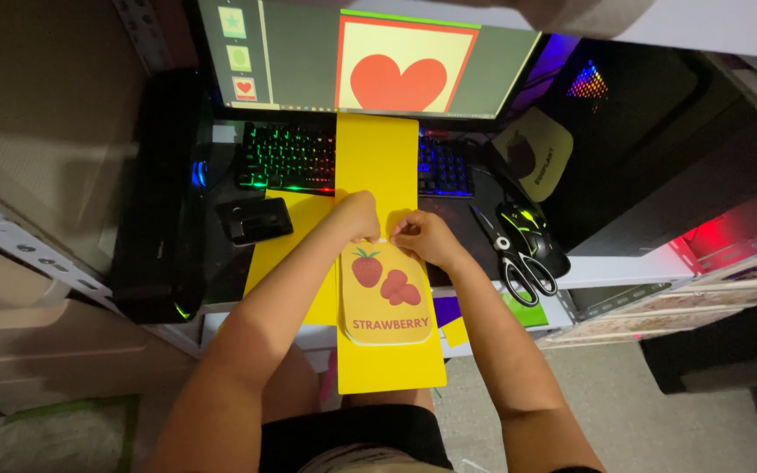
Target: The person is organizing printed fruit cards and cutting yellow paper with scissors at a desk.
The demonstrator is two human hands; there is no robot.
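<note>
Head view, looking down over both forearms onto a dark counter [177,263]. Left hand [357,215] and right hand [420,236] meet at the top edge of a picture card [385,302], each pinching that edge between thumb and fingertips, fingers drawn narrow. The card is pale yellow with rounded corners and a slightly glossy face; it bears a whole red strawberry with a green leafy cap at upper left, two red slices just right of and below it, and a line of red lettering near its lower edge. It lies upright toward the viewer, on top of a long bright yellow paper strip [378,166]. The strip runs from the keyboard [286,158], whose keys glow in rainbow colours, over the counter's front edge and down past the person's lap. A second yellow sheet [286,254] lies under the strip, showing at its left.

Left of the hands, a small black device [254,219] rests on the counter. Right of the hands lie black-handled scissors [512,254], closed, just beside a black mouse [532,235] with lit accents. Behind the keyboard, a monitor [370,57] shows a red heart on a cream panel. Another rounded card [534,151], dark fruit on pale ground, leans at the far right near the computer case [624,131].
</note>
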